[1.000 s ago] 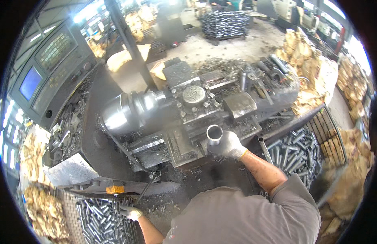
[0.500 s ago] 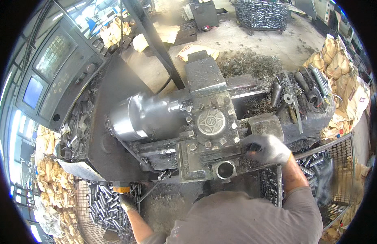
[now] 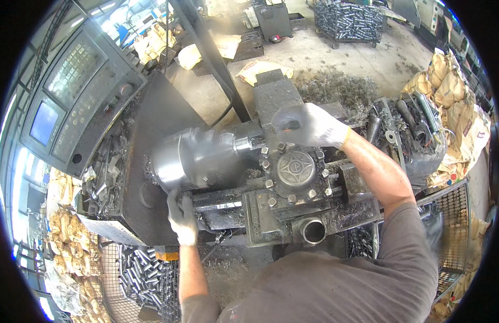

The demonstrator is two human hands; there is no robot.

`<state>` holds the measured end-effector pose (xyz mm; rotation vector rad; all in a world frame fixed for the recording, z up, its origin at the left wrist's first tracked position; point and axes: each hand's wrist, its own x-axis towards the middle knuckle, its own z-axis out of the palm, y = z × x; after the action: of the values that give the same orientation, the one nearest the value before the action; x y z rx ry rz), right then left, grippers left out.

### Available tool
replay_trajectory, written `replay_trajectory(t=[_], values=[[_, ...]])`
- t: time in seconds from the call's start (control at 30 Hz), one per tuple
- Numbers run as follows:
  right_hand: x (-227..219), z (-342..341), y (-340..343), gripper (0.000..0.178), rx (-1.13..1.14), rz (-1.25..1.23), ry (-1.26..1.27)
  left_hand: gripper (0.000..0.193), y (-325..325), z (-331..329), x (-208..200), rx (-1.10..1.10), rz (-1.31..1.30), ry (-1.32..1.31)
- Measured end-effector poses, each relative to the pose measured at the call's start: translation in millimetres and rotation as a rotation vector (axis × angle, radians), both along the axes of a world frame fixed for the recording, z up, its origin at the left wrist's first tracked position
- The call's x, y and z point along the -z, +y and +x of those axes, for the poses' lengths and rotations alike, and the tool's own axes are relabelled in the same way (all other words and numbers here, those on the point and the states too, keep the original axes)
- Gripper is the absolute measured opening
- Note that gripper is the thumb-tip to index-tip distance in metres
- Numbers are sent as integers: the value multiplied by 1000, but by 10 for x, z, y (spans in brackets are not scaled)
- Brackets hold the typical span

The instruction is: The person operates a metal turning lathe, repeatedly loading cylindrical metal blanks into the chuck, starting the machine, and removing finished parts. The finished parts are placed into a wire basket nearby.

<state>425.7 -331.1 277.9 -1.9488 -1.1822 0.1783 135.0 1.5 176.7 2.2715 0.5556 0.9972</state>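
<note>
A shiny metal chuck sits on the left side of the lathe, its jaws blurred. A short metal piece sticks out of it to the right. My left hand, in a white glove with darkened fingers, is just below the chuck, fingers up and apart; whether it touches the chuck I cannot tell. Over the back of the square tool turret is my gloved right hand, somewhat blurred. Its fingers are curled, and what they hold, if anything, is hidden. A round tube-like socket faces me at the turret's front.
A wire basket of metal tubes stands low left, another wire basket at the right. The control panel rises at left. Hand tools lie on the machine's right end. A slanted dark post stands behind.
My left hand has risen from the left basket to beneath the chuck. My right hand has moved up and left from the carriage's right side. The turret sits farther right from the chuck.
</note>
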Motion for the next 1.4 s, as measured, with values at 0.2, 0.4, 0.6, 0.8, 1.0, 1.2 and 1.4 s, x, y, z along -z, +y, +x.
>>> replay_trajectory(t=[0.2,0.4,0.6,0.8,1.0,1.2,1.4], values=[[130,317,944,62,-106,-459,-72,43,518,831,-489,178,226,-53],[957,423,1853,42,-197,-752,-369,44,745,1255,-542,157,572,121],[657,1025,1788,59,-459,-1166,417,82,520,961,-482,57,645,81],[595,644,1558,59,-367,-972,-64,81,539,933,-365,5,643,60],[454,750,149,64,212,-581,-137,76,524,874,-431,6,678,27],[-481,-156,-95,68,541,-195,-236,74,475,778,-564,74,618,62],[-806,-1871,44,69,462,-46,-98,65,-125,717,-459,632,5,-231]])
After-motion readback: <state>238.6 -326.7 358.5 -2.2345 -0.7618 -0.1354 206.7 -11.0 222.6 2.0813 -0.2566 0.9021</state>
